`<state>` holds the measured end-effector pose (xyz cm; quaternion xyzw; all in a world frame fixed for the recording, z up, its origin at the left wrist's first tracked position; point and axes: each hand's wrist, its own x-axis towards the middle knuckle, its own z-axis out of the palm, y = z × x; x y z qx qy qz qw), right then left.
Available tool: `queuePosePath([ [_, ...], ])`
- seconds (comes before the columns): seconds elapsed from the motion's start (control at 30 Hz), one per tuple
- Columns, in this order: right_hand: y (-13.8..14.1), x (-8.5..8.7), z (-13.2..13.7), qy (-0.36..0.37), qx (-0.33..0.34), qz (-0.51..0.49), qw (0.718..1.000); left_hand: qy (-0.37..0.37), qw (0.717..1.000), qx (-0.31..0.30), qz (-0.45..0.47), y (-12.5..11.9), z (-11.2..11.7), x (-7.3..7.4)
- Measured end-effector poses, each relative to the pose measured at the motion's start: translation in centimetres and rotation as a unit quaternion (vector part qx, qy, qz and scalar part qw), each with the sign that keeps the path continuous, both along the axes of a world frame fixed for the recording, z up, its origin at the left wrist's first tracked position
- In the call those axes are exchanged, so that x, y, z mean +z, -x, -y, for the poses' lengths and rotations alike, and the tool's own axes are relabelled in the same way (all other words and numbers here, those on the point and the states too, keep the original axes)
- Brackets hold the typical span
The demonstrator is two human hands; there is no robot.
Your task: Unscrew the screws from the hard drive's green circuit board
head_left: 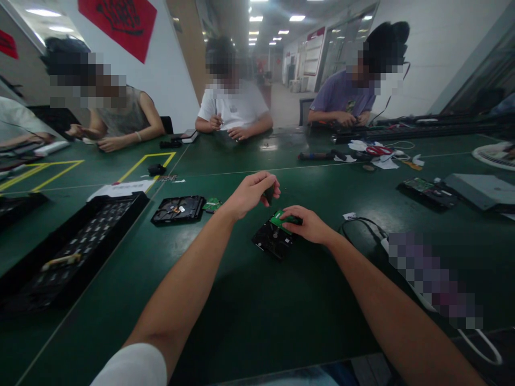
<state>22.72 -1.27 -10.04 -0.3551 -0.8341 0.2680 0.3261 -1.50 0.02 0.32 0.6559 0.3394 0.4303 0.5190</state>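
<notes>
A black hard drive (270, 240) lies on the green table in front of me, turned at an angle. On its far part is a green circuit board (277, 219). My right hand (308, 224) grips the board's right side between thumb and fingers. Just above the drive's far end, my left hand (254, 194) is raised with curled fingers; whatever may be in them is too dark and small to name. To the left lie a second hard drive (179, 209), its inner side with several screw points facing up, and a loose green circuit board (212, 205) beside it.
A long black tray (132, 206) stands at the left. On the right are a cable with a white power strip (414, 284), another drive (427, 193) and a grey box (480, 190). Red-handled scissors (379, 150) lie further back. Several people sit across the table.
</notes>
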Motion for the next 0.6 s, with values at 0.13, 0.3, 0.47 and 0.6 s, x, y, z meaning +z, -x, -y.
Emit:
queuePosePath([
  [0.13, 0.1, 0.05, 0.01, 0.003, -0.011, 0.008, 1.0, 0.06, 0.997, -0.023, 0.036, 0.41, -0.28, -0.11],
  [0.3, 0.16, 0.14, 0.13, 0.006, -0.015, 0.01, 1.0, 0.036, 0.999, -0.016, 0.009, 0.81, -0.21, 0.22],
  [0.47, 0.11, 0.18, 0.17, 0.005, -0.007, 0.007, 1.0, -0.05, 0.997, 0.004, -0.057, 0.63, 0.13, 0.32],
  [0.6, 0.15, 0.25, 0.16, 0.002, -0.005, 0.007, 1.0, -0.055, 0.997, -0.007, -0.059, 0.29, 0.32, 0.25],
])
